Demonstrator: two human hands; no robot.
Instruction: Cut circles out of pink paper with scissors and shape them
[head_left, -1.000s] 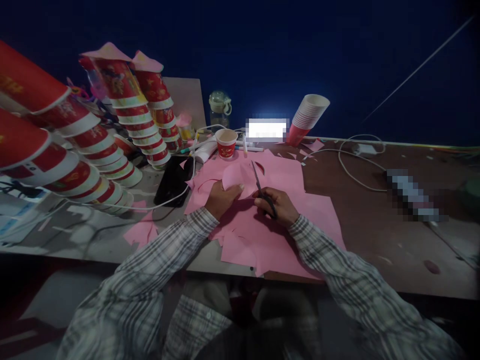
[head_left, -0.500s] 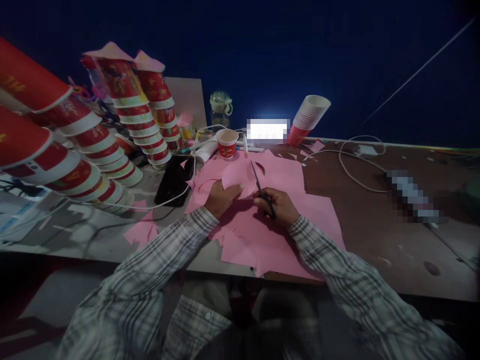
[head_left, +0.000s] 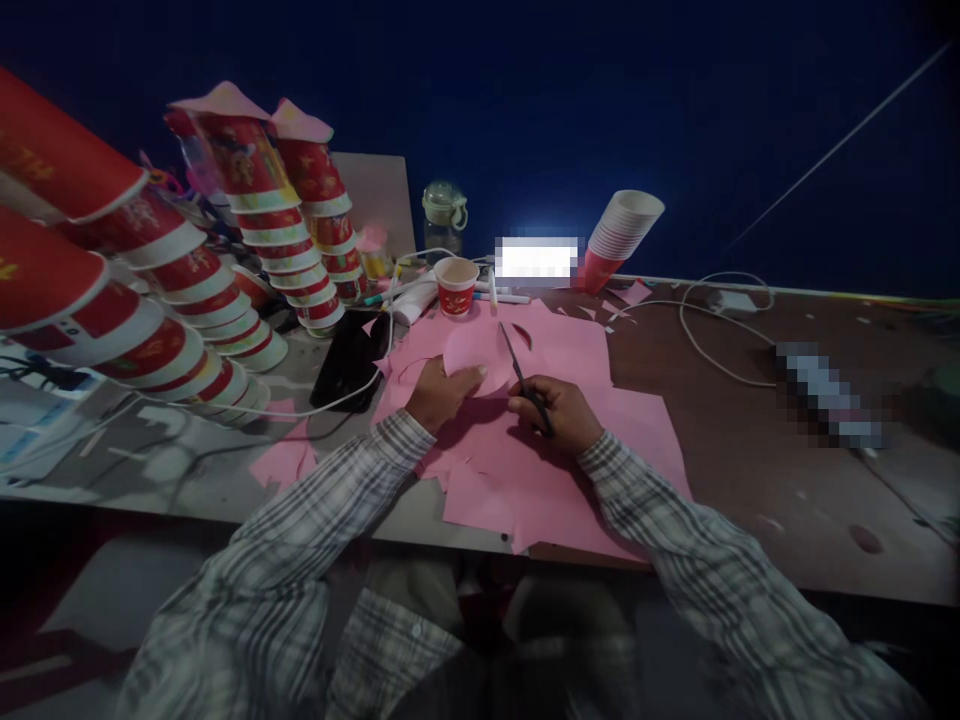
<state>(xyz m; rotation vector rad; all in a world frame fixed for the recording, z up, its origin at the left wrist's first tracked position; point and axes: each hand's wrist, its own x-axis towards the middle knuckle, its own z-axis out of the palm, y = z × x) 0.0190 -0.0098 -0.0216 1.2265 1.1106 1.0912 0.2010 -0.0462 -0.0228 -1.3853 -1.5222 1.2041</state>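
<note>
Between thumb and fingers, my left hand (head_left: 439, 396) pinches a rounded piece of pink paper (head_left: 466, 352), held above the table. My right hand (head_left: 564, 412) grips a pair of dark scissors (head_left: 520, 368) by the handles, blades pointing up and away from me. The blades stand at the right side of the pink piece; whether they touch it I cannot tell. Beneath both hands lie large pink sheets (head_left: 637, 440), overlapping, with cut edges and a curved gap near the blades. My left fingers are partly hidden behind the paper.
Leaning stacks of red and white paper cups (head_left: 262, 215) rise at the left, two topped with pink cones. Past the sheets stand a single cup (head_left: 456, 288) and a nested cup stack (head_left: 621, 238). A black phone (head_left: 351, 362), pink scraps (head_left: 289, 455) and a white cable (head_left: 694, 335) lie around.
Almost nothing differs. Both hands keep their hold on the paper and scissors, and the whole view has shifted very slightly.
</note>
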